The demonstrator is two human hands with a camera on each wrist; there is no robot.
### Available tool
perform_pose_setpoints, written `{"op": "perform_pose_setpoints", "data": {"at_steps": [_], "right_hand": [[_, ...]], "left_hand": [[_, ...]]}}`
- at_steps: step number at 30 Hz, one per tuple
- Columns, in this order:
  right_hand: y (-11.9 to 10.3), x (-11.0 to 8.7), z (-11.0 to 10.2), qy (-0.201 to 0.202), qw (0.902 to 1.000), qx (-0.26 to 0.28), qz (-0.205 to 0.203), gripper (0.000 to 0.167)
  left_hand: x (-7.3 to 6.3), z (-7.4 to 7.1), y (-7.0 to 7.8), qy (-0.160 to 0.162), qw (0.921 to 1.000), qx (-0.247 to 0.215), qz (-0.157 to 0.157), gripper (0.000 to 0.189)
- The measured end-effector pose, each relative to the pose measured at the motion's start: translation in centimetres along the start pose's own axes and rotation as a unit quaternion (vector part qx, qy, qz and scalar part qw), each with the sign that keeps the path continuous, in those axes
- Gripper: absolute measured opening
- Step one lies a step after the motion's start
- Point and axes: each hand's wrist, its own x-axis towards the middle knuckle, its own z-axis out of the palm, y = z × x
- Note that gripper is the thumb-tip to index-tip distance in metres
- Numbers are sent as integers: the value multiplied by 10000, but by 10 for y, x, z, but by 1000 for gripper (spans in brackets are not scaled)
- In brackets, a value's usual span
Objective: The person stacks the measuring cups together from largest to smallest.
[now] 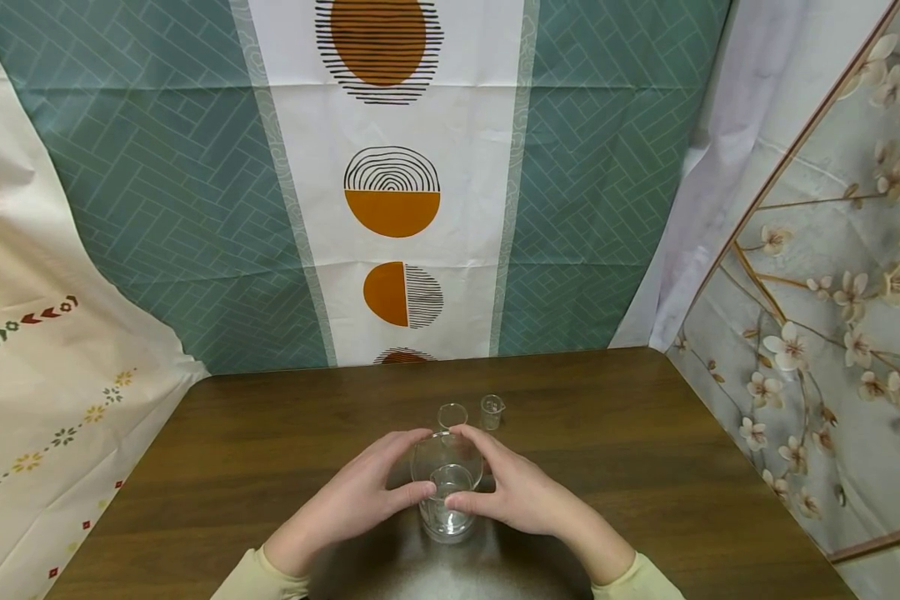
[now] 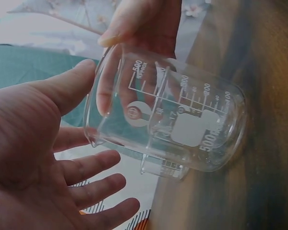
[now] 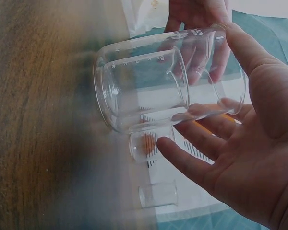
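A large clear glass beaker (image 1: 447,521) with white 500 markings stands upright on the table, with a smaller beaker (image 3: 144,81) nested inside it. On its left side, my left hand (image 1: 360,490) has its thumb beside the rim and its fingers (image 2: 103,184) spread and extended, holding nothing. Across from it, my right hand (image 1: 521,487) holds the large beaker near the rim. The right thumb (image 3: 249,50) lies at the rim, and the right fingers curve around the far side of the glass.
Behind the large beaker stand two small beakers, one nearly in line (image 1: 452,415) and one slightly to the right (image 1: 491,412). The brown wooden table (image 1: 270,433) meets a patterned cloth (image 1: 412,208) at its back edge. More cloth hangs at both sides.
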Motion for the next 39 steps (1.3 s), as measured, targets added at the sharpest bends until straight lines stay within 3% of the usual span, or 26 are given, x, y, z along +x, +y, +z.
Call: {"op": "perform_pose_setpoints", "data": {"at_steps": [15, 24, 39], "right_hand": [[-6, -3, -3, 103, 9995, -285, -103, 84], [-8, -3, 0, 291, 9990, -303, -148, 88], [-9, -1, 3, 157, 9995, -203, -178, 89]], "left_hand": [[-4, 7, -7, 70, 9994, -300, 151, 69], [-6, 13, -12, 46, 9991, -364, 230, 84], [-7, 18, -18, 17, 9965, -809, 213, 88]]}}
